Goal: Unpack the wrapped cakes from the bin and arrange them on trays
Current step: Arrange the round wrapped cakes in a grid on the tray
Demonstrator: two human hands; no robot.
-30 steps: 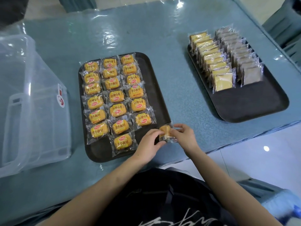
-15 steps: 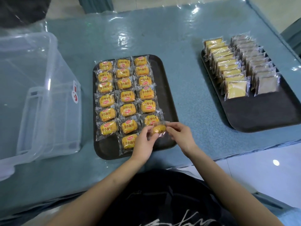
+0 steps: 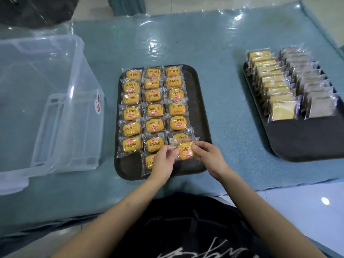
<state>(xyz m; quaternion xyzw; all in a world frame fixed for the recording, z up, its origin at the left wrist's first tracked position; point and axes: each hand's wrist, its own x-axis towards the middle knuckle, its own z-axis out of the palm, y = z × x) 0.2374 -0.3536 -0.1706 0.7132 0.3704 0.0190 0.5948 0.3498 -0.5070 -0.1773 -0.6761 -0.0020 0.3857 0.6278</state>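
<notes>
Both hands hold one wrapped cake over the near end of the middle tray.

The left hand (image 3: 163, 161) and right hand (image 3: 208, 157) pinch the yellow cake (image 3: 186, 150) by its wrapper edges, fingers curled, above the dark tray (image 3: 197, 108), in the third column of cakes laid there. Left stands a clear bin (image 3: 55, 112); far right, another tray (image 3: 305, 142) holds two rows of flat cakes (image 3: 283, 110).

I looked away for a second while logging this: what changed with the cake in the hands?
Both hands, left hand and right hand, carried the wrapped cake from off the near tray's right edge to over its third column's near end. Both keep pinching it; it is not released. The laid cakes, far tray and clear bin stayed put.
</notes>
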